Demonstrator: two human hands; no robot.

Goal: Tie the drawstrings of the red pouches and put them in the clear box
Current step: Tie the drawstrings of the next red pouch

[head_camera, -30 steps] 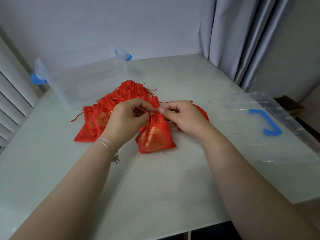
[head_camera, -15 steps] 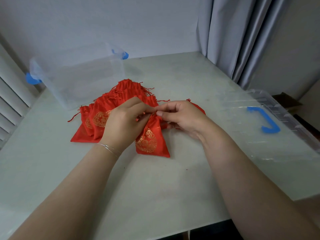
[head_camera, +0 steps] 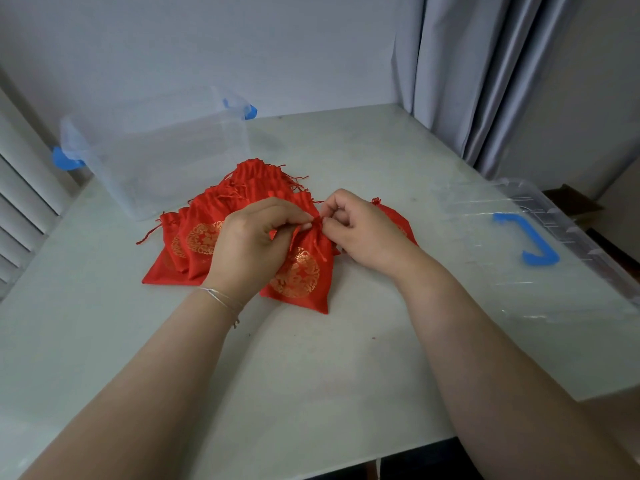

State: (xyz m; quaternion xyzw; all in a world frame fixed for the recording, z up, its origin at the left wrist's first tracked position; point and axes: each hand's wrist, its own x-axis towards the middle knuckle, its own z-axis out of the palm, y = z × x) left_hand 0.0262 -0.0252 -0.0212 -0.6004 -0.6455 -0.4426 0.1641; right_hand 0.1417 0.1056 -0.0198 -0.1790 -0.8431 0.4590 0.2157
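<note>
Both hands met over the gathered neck of the front pouch [head_camera: 304, 271], which lay on the table [head_camera: 311, 375] with its gold emblem facing up, its body running from the fingertips back toward the wrists. The left hand [head_camera: 249, 244] had its thumb and forefinger pinched together on the drawstring [head_camera: 317, 221] at the neck; the right hand [head_camera: 360, 226] pinched the same cord from the other side, fingertips of the two hands all but touching, the remaining fingers loosely curled.

Against the frames from a second and half a second before, the neck had gone from a broad bunch under the fingers to a tight cinch, and the pouch had settled flatter, emblem fully shown. The hands had drawn slightly apart at the knuckles while the tips stayed on the cord. Judged from that: the mouth was closed and the knot was being formed or snugged. Whether a knot was complete could not be told; the cord at the pinch was too small to read.

The pile of pouches [head_camera: 214, 230] lay just beyond and outside the left fingers, untied ends trailing. The clear box [head_camera: 104, 168] stood well beyond the fingertips, nothing red visible inside. Its lid [head_camera: 540, 244] lay outside the right hand. Task looked early.
</note>
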